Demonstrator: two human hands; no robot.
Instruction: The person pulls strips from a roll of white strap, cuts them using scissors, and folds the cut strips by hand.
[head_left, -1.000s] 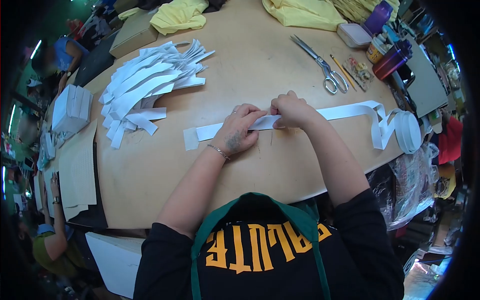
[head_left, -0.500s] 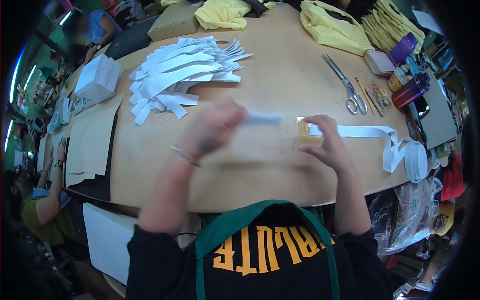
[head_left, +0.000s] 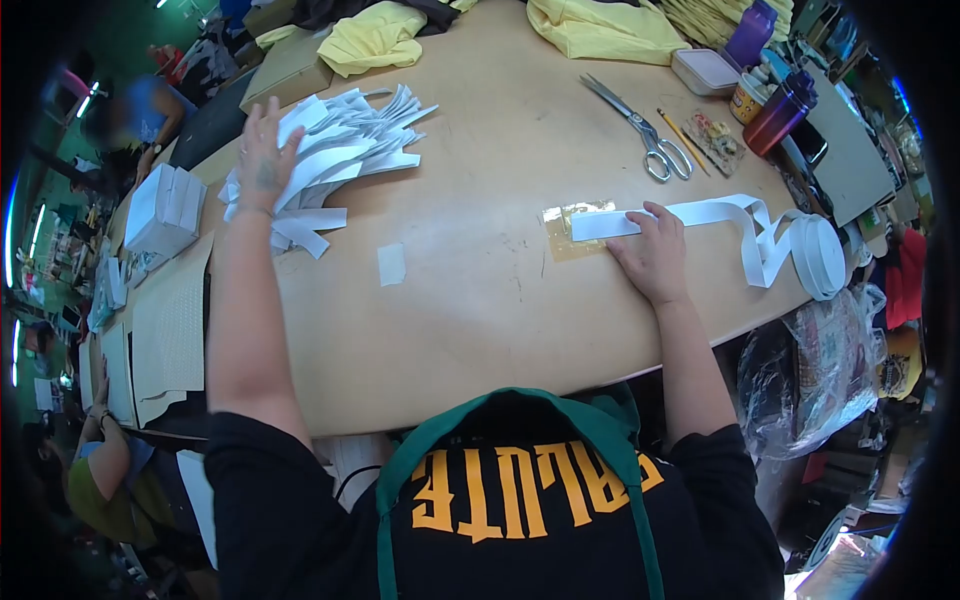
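Note:
My left hand [head_left: 265, 160], fingers spread, lies on the left side of a heap of cut white strips [head_left: 345, 150]. Over the end of a long white strip [head_left: 705, 212] rests my right hand [head_left: 655, 245], its fingers on the band and the thumb at its near edge. The strip's free end lies across a shiny yellowish tape patch [head_left: 562, 245] on the table. To the right, the band runs in loose folds to a white roll [head_left: 822, 258]. A small pale rectangle [head_left: 392, 265] sits on the table between my hands.
Scissors [head_left: 640, 130], a pencil [head_left: 683, 140] and a small bag [head_left: 715, 140] lie at back right, near a dark bottle [head_left: 782, 112] and a plastic box [head_left: 705, 70]. A white block stack [head_left: 165, 210] stands left. Yellow cloth [head_left: 600, 30] lies at the back. Other people sit left.
My left hand moved left from mid-table to the heap; the short whitish strip it carried no longer shows in it. My right hand closed down onto the long strip. The view shifted.

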